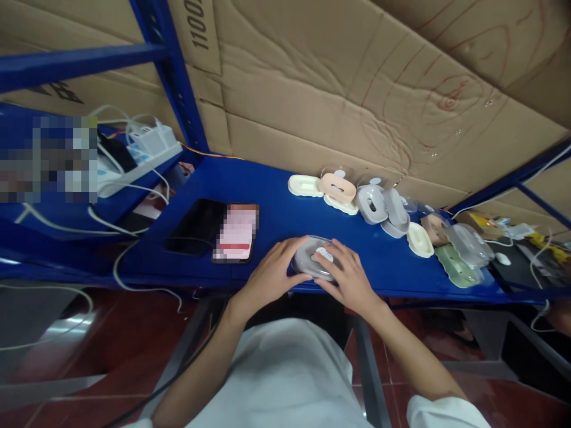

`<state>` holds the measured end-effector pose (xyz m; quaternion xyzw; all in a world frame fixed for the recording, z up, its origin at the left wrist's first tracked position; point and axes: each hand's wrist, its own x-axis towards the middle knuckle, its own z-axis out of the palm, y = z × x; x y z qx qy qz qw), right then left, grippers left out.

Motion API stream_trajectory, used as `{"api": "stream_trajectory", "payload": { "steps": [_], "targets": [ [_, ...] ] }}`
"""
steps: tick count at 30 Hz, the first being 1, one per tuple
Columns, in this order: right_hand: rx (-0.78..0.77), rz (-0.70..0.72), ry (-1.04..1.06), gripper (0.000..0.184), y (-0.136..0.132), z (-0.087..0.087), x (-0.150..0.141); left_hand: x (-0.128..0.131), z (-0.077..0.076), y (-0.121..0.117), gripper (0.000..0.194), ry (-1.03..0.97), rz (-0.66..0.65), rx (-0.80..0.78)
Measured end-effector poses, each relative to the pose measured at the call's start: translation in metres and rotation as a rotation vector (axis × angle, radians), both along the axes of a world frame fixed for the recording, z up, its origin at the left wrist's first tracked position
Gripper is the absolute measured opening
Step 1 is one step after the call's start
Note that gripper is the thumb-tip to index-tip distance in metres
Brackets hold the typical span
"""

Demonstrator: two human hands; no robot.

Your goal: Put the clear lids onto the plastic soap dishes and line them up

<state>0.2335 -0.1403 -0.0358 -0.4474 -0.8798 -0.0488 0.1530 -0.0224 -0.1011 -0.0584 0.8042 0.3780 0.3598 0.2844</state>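
A grey oval soap box (pixel 312 257) with a clear lid and a small white piece on top lies near the front edge of the blue shelf (pixel 276 214). My left hand (pixel 272 272) cups its left side with curled fingers. My right hand (pixel 348 273) rests on its right side, fingers bent over the lid. Both hands press on the box together.
A row of several soap boxes in cream (pixel 304 185), peach (pixel 338 186), grey (pixel 371 204) and green (pixel 457 267) runs along the back right. Two phones (pixel 196 226) lie left of my hands. A power strip (pixel 149 142) with white cables sits at the far left. Cardboard (pixel 357 77) backs the shelf.
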Motion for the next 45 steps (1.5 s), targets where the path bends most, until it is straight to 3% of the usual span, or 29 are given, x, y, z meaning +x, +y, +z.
{"api": "stream_trajectory", "payload": {
  "steps": [5, 10, 14, 17, 20, 24, 27, 30, 32, 36, 39, 42, 45],
  "targets": [
    [-0.010, -0.084, 0.059, 0.056, 0.032, 0.010, -0.007, 0.005, -0.001, -0.004, 0.070, -0.048, 0.156, 0.024],
    [-0.101, -0.065, 0.227, 0.055, 0.106, 0.008, -0.053, 0.007, -0.001, -0.005, 0.050, -0.270, 0.336, 0.170],
    [-0.133, -0.131, 0.351, 0.063, 0.173, 0.007, -0.074, 0.007, 0.001, -0.006, 0.044, -0.264, 0.335, 0.181],
    [-0.072, -0.203, 0.243, 0.061, 0.200, 0.007, -0.062, 0.006, 0.002, -0.007, 0.040, -0.222, 0.321, 0.157],
    [-0.090, -0.177, 0.125, 0.056, 0.193, 0.004, -0.040, 0.006, 0.002, -0.007, 0.040, -0.170, 0.304, 0.137],
    [-0.104, -0.142, 0.079, 0.049, 0.150, 0.002, -0.010, 0.006, 0.001, -0.007, 0.041, -0.131, 0.287, 0.128],
    [-0.170, -0.003, 0.141, 0.047, 0.112, 0.009, 0.008, 0.008, 0.000, -0.007, 0.044, -0.049, 0.263, 0.165],
    [-0.249, 0.134, 0.264, 0.045, 0.092, 0.020, 0.017, 0.011, 0.000, -0.006, 0.047, 0.099, 0.202, 0.241],
    [-0.182, 0.087, 0.278, 0.045, 0.095, 0.024, 0.021, 0.013, -0.001, -0.006, 0.037, 0.165, 0.176, 0.279],
    [0.056, -0.210, 0.144, 0.047, 0.134, 0.021, 0.031, 0.012, -0.001, -0.007, 0.014, 0.175, 0.190, 0.276],
    [0.080, -0.309, 0.133, 0.040, 0.160, 0.017, 0.039, 0.008, -0.001, -0.008, 0.005, 0.131, 0.181, 0.205],
    [0.069, -0.258, 0.158, 0.029, 0.157, 0.020, 0.043, 0.005, 0.000, -0.007, 0.042, 0.037, 0.193, 0.100],
    [0.005, -0.049, 0.198, 0.026, 0.124, 0.025, 0.038, 0.004, 0.001, -0.005, 0.083, -0.047, 0.242, 0.045]
  ]
}}
